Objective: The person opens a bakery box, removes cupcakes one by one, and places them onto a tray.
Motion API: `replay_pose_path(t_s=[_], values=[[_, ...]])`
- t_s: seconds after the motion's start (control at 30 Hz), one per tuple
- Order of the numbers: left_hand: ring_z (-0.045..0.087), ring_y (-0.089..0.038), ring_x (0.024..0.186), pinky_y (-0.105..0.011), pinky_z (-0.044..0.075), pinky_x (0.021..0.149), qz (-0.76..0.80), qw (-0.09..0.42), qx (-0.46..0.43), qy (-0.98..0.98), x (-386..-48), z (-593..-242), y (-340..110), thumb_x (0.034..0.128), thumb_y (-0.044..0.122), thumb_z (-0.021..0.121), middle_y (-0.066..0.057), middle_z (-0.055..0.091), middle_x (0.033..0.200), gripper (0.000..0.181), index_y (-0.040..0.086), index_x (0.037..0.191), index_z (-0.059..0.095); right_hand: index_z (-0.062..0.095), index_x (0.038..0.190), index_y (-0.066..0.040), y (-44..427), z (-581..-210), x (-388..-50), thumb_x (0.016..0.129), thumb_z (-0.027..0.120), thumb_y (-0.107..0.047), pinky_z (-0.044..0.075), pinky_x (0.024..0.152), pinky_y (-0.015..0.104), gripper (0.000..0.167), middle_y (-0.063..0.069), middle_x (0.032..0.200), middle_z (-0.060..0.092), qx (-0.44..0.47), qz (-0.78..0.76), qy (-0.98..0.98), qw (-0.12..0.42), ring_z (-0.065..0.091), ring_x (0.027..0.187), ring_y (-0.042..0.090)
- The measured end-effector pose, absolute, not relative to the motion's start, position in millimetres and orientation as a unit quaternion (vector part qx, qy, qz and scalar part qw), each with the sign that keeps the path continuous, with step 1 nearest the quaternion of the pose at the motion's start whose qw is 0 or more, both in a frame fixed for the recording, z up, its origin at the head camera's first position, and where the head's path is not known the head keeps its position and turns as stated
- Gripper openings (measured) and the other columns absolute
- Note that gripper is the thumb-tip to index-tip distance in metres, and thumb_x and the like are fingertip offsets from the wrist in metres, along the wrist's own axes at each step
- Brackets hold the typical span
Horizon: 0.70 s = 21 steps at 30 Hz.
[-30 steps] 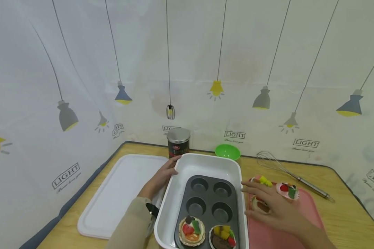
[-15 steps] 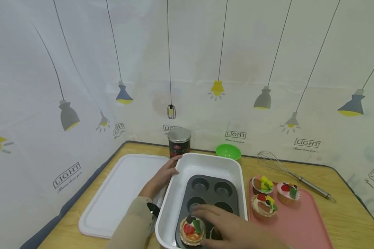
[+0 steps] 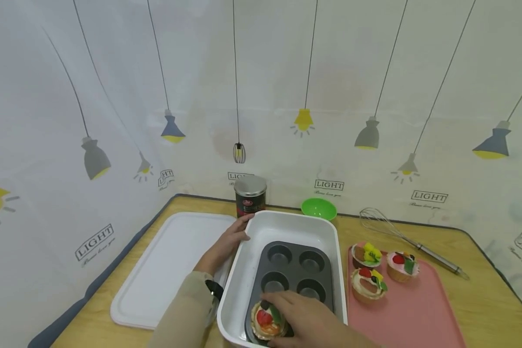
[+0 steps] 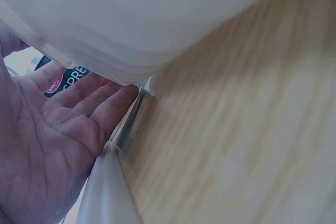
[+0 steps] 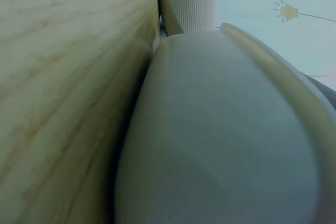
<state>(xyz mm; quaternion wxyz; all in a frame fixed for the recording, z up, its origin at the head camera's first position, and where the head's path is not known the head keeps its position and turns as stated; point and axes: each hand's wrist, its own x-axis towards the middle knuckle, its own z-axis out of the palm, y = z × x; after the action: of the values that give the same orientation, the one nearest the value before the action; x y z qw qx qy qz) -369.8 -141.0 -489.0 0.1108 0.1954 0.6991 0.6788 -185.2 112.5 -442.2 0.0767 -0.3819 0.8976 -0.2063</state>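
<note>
My right hand (image 3: 306, 316) reaches into the white dish (image 3: 339, 270) and pinches a small fruit tart (image 3: 265, 320), with thumb and fingers on its side. The tart, topped with red, green and orange pieces, sits in a near cup of the dark muffin tin (image 3: 291, 268), which lies inside the dish. Behind the hand, the second tart in the tin is hidden. My left hand (image 3: 228, 241) rests at the dish's left rim. In the left wrist view its fingers lie nearly straight under the dish's edge. The right wrist view shows no hand.
A pink tray (image 3: 409, 319) at the right bears three toy cupcakes (image 3: 367, 285). A whisk (image 3: 413, 246) lies behind it. At the back stand a green bowl (image 3: 319, 209) and a lidded tin (image 3: 250, 195). A white board (image 3: 169, 270) lies to the left.
My right hand has come from above the pink tray leftward into the dish and now pinches the tart in the near left cup. The left hand has stayed at the rim.
</note>
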Motion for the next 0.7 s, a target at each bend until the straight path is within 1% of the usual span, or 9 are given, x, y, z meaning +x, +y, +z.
replay_pose_path(t_s=[0.13,0.2,0.3,0.4,0.5,0.6,0.7], values=[[0.043,-0.036,0.133,-0.037,0.043,0.1,0.68,0.112,0.2,0.696,-370.4,-489.0,-140.7,0.0874,0.0,0.046,-0.024,0.029,0.159,0.073,0.005,0.157,0.025,0.048,0.144,-0.025,112.9,-442.9,-183.9,0.087,0.069,-0.062,0.054,0.085,0.034,0.071,-0.011,0.132,0.057,-0.39,-0.204,0.897,0.05,0.056,0.108,0.002],[0.042,-0.036,0.133,-0.036,0.043,0.099,0.681,0.113,0.194,0.697,-370.7,-490.1,-140.3,0.0875,-0.001,0.046,-0.023,0.029,0.159,0.073,0.006,0.157,0.026,0.048,0.143,-0.025,113.1,-443.0,-182.7,0.087,0.069,-0.061,0.054,0.083,0.032,0.07,-0.01,0.13,0.057,-0.394,-0.204,0.895,0.041,0.056,0.106,0.001],[0.043,-0.035,0.133,-0.036,0.043,0.099,0.676,0.114,0.189,0.703,-370.2,-489.8,-140.8,0.0874,0.001,0.047,-0.02,0.03,0.16,0.073,0.008,0.157,0.027,0.048,0.142,-0.025,112.8,-442.4,-182.4,0.087,0.07,-0.059,0.054,0.084,0.031,0.069,-0.011,0.13,0.057,-0.398,-0.211,0.892,0.043,0.055,0.105,0.0],[0.043,-0.035,0.134,-0.038,0.042,0.101,0.671,0.115,0.188,0.708,-370.0,-488.9,-140.7,0.0877,0.003,0.047,-0.018,0.031,0.16,0.072,0.009,0.157,0.028,0.047,0.142,-0.026,113.3,-443.3,-182.8,0.087,0.07,-0.058,0.054,0.084,0.03,0.068,-0.011,0.129,0.056,-0.404,-0.215,0.888,0.04,0.054,0.104,-0.001],[0.043,-0.034,0.134,-0.04,0.042,0.103,0.67,0.114,0.184,0.71,-370.3,-488.2,-140.6,0.0875,0.004,0.048,-0.017,0.032,0.16,0.072,0.011,0.157,0.03,0.046,0.142,-0.026,114.4,-444.8,-183.8,0.088,0.069,-0.058,0.053,0.082,0.027,0.067,-0.012,0.128,0.055,-0.415,-0.22,0.882,0.036,0.053,0.101,-0.002],[0.043,-0.034,0.134,-0.04,0.042,0.103,0.668,0.114,0.181,0.712,-371.0,-488.8,-140.9,0.0872,0.005,0.048,-0.017,0.031,0.16,0.073,0.011,0.157,0.029,0.045,0.142,-0.025,115.0,-446.1,-185.1,0.088,0.068,-0.059,0.053,0.079,0.025,0.067,-0.012,0.125,0.054,-0.426,-0.225,0.876,0.032,0.053,0.098,-0.003],[0.042,-0.035,0.135,-0.04,0.042,0.103,0.671,0.115,0.184,0.709,-371.9,-489.3,-141.3,0.0872,0.004,0.048,-0.019,0.03,0.161,0.073,0.009,0.158,0.028,0.045,0.141,-0.025,115.2,-447.1,-185.9,0.088,0.068,-0.06,0.052,0.078,0.024,0.068,-0.013,0.125,0.053,-0.432,-0.23,0.871,0.03,0.053,0.097,-0.004]])
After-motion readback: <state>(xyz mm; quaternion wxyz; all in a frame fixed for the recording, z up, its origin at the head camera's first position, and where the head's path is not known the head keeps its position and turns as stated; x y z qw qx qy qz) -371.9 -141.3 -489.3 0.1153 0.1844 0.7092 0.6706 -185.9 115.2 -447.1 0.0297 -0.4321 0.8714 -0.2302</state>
